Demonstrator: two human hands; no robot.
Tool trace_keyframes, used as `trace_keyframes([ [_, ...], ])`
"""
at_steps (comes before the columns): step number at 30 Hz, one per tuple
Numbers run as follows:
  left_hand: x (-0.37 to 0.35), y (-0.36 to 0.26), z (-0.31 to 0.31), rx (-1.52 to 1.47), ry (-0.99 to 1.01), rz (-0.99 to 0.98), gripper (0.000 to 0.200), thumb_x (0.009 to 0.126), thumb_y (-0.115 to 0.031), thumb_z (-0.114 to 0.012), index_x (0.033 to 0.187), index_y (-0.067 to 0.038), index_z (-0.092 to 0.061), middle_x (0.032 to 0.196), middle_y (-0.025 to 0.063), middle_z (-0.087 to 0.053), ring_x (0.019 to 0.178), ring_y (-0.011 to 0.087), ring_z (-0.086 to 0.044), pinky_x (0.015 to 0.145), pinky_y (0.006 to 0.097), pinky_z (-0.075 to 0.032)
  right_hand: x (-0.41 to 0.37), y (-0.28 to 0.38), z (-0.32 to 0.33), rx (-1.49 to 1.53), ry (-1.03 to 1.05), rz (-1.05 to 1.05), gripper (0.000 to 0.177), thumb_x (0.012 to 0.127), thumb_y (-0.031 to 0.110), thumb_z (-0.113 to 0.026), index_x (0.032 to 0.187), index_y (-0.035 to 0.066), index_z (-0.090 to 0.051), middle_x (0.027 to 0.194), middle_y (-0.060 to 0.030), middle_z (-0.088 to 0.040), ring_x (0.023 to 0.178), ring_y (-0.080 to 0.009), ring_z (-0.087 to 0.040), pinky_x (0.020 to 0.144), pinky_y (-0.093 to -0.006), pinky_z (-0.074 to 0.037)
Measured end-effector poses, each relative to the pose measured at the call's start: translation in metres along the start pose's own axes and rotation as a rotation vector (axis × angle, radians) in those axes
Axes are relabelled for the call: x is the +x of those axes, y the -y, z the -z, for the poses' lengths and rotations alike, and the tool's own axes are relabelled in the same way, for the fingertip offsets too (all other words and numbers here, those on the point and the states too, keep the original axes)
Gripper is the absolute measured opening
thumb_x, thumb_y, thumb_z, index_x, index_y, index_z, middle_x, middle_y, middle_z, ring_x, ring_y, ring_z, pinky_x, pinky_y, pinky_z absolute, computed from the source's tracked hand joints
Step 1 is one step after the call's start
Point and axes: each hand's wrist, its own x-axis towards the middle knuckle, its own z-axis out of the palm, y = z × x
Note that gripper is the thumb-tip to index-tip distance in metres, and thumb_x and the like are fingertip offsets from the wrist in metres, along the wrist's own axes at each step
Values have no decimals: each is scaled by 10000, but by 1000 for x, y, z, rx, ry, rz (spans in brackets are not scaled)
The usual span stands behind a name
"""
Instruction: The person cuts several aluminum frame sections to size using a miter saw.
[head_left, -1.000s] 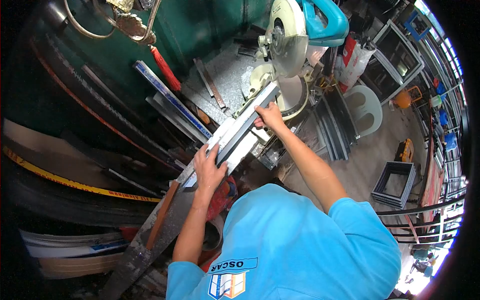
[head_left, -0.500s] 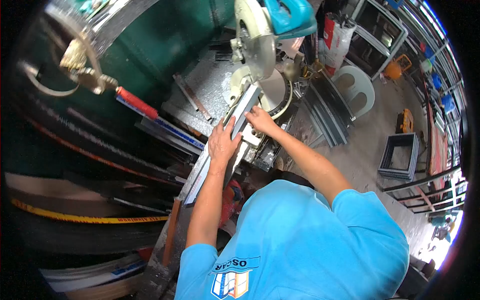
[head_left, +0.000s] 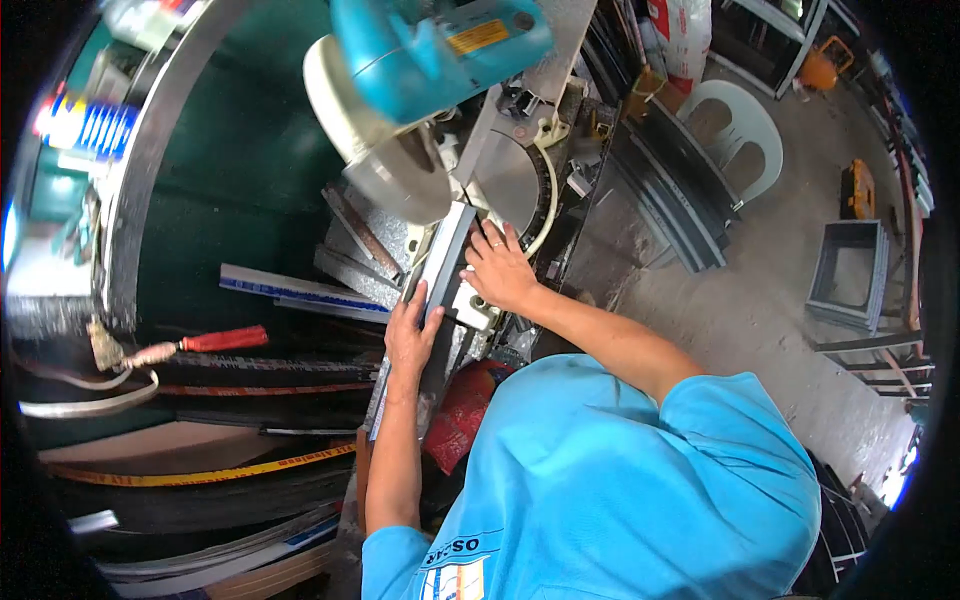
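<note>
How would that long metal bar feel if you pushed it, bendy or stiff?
Probably stiff: the metal bar lies straight from the left hand to the saw without sagging. Smooth and flat-sided, it likely slides easily and won't roll.

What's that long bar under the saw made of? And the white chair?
The long bar under the left hand and right hand looks like metal, probably aluminium: straight, thin-edged, dark grey with a dull sheen. The white chair looks like moulded plastic: one smooth, matte piece with cut-out openings.
</note>
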Motion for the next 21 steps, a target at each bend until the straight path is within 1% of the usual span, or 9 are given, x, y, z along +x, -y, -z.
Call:
trace_keyframes([
  [2,3,0,-2,-115,-27,71,575,868,-248,-784,1405,-136,-613,1226,203,-649,1106,390,-628,958,426,-502,5,-7,4,10,51,-20,461,956,393,-587,1208,13,-653,1435,-218,-495,1390,-405,-382,1153,-640,-246],
  [3,5,-1,-4,-178,-77,52,573,828,-163,-817,1370,-106,-643,1215,196,-665,1107,358,-649,957,396,-513,6,-10,8,7,68,-3,450,957,396,-587,1213,31,-647,1437,-200,-499,1392,-400,-385,1154,-634,-258],
  [5,9,-3,-4,-172,-56,61,568,825,-153,-816,1364,-95,-646,1229,194,-664,1116,343,-650,954,388,-516,6,-16,7,15,45,23,435,947,400,-599,1214,59,-644,1431,-162,-511,1395,-385,-380,1154,-633,-267],
  [8,9,0,-2,-145,-21,127,554,821,-119,-811,1348,-64,-652,1258,198,-656,1132,320,-651,956,376,-520,3,-28,1,65,44,76,464,950,422,-597,1227,53,-653,1397,-160,-530,1381,-397,-387,1152,-638,-263],
  [10,5,8,-6,-146,-41,34,571,840,-69,-791,1386,-67,-626,1251,175,-638,1110,264,-645,945,358,-514,2,-32,0,95,54,70,463,951,428,-594,1219,57,-662,1375,-150,-541,1390,-395,-377,1166,-636,-246],
  [14,6,0,-6,-166,-15,141,565,850,-81,-790,1387,-42,-617,1282,188,-610,1194,307,-603,1020,388,-472,2,-33,-2,178,25,59,480,932,442,-610,1193,46,-680,1382,-158,-541,1402,-392,-366,1179,-648,-215],
  [15,6,0,-6,-139,-7,126,584,855,-76,-781,1408,-36,-595,1321,201,-595,1246,318,-571,1064,400,-440,3,-34,-2,170,30,54,490,928,447,-611,1198,44,-678,1392,-162,-536,1407,-391,-361,1182,-647,-208],
  [18,9,-3,-7,-109,-17,96,573,841,-81,-785,1386,-41,-610,1345,237,-562,1256,367,-556,1063,422,-442,2,-32,-4,160,52,31,519,922,462,-607,1220,42,-671,1415,-170,-525,1421,-391,-345,1191,-646,-192],
  [21,9,-1,-8,-125,39,148,592,866,-72,-755,1430,-62,-574,1410,241,-509,1312,374,-509,1113,430,-399,3,-32,-3,155,58,18,541,916,470,-608,1240,39,-658,1423,-174,-524,1433,-386,-334,1201,-632,-184],
])
